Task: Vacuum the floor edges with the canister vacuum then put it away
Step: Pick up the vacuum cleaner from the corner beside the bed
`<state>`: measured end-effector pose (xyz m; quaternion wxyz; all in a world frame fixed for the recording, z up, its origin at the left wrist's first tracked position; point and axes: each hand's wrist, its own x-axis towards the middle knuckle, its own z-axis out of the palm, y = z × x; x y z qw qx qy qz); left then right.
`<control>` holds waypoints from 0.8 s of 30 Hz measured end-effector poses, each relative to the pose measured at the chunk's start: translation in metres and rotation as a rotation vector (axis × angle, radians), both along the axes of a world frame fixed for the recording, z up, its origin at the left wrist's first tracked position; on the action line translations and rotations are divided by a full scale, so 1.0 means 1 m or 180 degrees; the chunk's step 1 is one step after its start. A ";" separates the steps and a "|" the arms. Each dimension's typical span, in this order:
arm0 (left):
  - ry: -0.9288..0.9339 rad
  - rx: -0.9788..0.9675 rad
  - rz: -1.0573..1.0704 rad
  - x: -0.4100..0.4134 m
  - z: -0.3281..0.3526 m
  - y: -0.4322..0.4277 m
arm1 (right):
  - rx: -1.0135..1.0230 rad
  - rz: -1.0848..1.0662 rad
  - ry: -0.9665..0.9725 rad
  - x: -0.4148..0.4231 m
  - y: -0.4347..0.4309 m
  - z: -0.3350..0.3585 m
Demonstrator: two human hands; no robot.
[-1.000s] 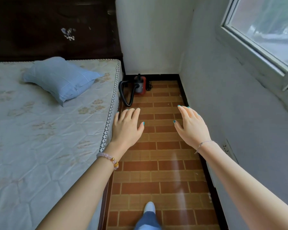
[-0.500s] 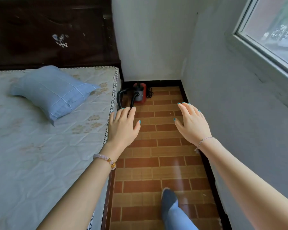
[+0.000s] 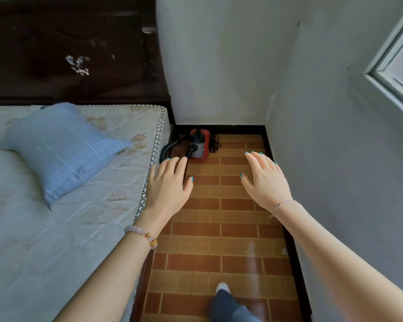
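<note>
Brick-patterned floor (image 3: 219, 228) runs between bed (image 3: 56, 228) and wall (image 3: 335, 159); the red canister vacuum (image 3: 199, 145) sits in the far corner beside the bed. Left hand (image 3: 168, 184) and right hand (image 3: 264, 180) reach forward, fingers spread, holding nothing.

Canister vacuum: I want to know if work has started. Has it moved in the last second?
No. The canister vacuum still sits in the far corner by the black baseboard, beside the bed.
</note>
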<state>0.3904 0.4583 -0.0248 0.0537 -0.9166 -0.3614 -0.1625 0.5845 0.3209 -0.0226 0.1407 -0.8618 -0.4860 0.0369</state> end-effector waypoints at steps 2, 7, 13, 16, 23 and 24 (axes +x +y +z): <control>-0.0009 0.0013 0.0037 0.020 0.000 0.016 | 0.0004 0.0028 -0.0008 0.023 0.018 0.002; -0.0014 0.0014 0.0054 0.063 0.001 0.051 | 0.0041 0.0047 0.0005 0.067 0.057 0.001; 0.0023 -0.0008 0.0047 0.107 -0.005 0.099 | 0.0032 0.0029 0.0083 0.109 0.098 -0.008; 0.0095 -0.0042 0.0021 0.130 -0.013 0.130 | 0.0030 0.0013 0.0091 0.131 0.123 -0.014; 0.0143 -0.0077 0.0009 0.189 -0.031 0.220 | -0.0130 -0.0024 0.0115 0.186 0.203 -0.028; 0.0155 -0.0120 0.0019 0.197 -0.034 0.234 | -0.0158 -0.0030 0.0106 0.195 0.217 -0.028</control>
